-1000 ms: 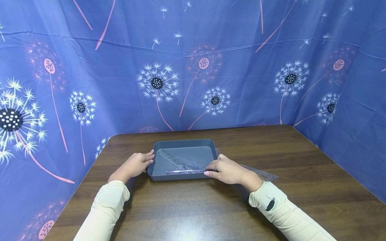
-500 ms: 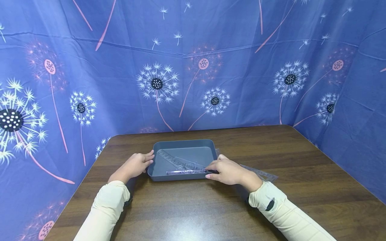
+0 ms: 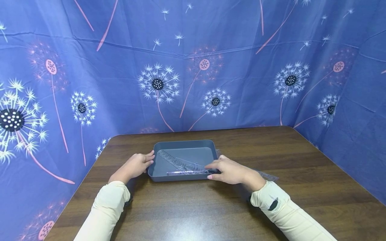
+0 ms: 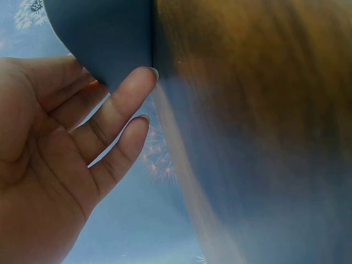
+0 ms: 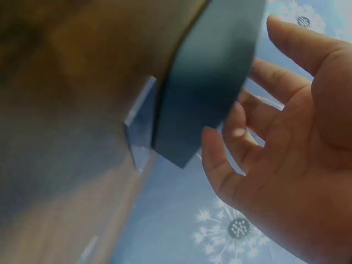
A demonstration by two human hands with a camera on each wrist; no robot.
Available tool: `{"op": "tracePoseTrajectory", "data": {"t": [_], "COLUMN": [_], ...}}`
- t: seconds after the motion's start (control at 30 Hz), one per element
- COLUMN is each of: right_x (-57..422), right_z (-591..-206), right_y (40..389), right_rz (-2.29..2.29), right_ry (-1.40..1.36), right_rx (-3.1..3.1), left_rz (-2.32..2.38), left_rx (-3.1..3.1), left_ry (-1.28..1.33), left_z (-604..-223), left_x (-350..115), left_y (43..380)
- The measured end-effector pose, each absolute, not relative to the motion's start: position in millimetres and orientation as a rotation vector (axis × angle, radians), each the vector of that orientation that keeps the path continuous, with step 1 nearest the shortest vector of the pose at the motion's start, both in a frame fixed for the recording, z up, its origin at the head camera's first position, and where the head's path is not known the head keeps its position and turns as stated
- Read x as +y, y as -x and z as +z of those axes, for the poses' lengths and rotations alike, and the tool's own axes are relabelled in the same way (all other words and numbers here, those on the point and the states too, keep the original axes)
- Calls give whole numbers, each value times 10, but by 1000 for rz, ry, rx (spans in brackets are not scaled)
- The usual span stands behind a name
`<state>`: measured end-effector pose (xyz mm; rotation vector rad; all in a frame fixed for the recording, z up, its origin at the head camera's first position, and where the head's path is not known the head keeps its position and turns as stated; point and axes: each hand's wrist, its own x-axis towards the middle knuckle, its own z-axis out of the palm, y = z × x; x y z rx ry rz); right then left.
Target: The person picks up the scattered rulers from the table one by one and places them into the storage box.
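The dark grey tray point(image 3: 188, 154) sits on the table toward its far side, with clear measuring pieces lying in it. One, a see-through strip with cut-out shapes point(image 3: 170, 159), slants from the tray's far left part toward its near wall. A purplish clear ruler point(image 3: 181, 173) lies along inside that near wall, and another transparent piece point(image 3: 193, 165) overlaps the two toward the tray's right end.

At the left end of the tray I see the person's left hand point(image 3: 135, 164), fingers mostly straight, the tips resting on the tray's outer wall. The right hand point(image 3: 229, 169) is over the tray's near right corner, loosely spread, its thumb apart from the index finger and its other fingers lightly bent.

Just outside the tray's right wall a flat clear plate point(image 5: 142, 126) shows, and to the right of the tray, past the wrist, a clear edge point(image 3: 268, 176) lies on the wood; with the arm between, I can't say whether they belong together.

Cream sleeves point(image 3: 104, 204) cover both forearms on the tray's near side, the right one showing a black patch point(image 3: 273, 204). Under the tray spreads the brown wooden table point(image 3: 181, 207). Behind it hangs blue cloth point(image 3: 247, 73) printed with white and pink dandelions.
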<state>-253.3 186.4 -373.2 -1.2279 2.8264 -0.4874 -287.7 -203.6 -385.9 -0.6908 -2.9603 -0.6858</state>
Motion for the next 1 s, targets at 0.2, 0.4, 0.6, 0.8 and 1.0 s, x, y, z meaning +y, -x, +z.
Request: {"op": "tracePoseTrajectory", "data": {"t": [0.2, 0.4, 0.6, 0.8, 1.0], "right_x": [1991, 2223, 2418, 2602, 2833], "right_z": [-3499, -3360, -3389, -3492, -3530], "right_y": [2537, 2598, 2697, 2796, 2807], "right_rz": [-661, -652, -541, -534, -568], "right_ry": [1187, 1037, 855, 776, 523], "right_rx": [2756, 2866, 2960, 2857, 2746], "left_rz": [-700, -714, -716, -725, -740], "left_rx": [-2977, -2973, -2982, -2979, -2984], "left_ry": [674, 675, 659, 675, 676], "left_z": [-3853, -3863, -3875, -3889, -3868], "left_x": [-2034, -2040, -2051, -2053, -2054], "left_y": [2859, 2871, 2870, 2872, 2908]}}
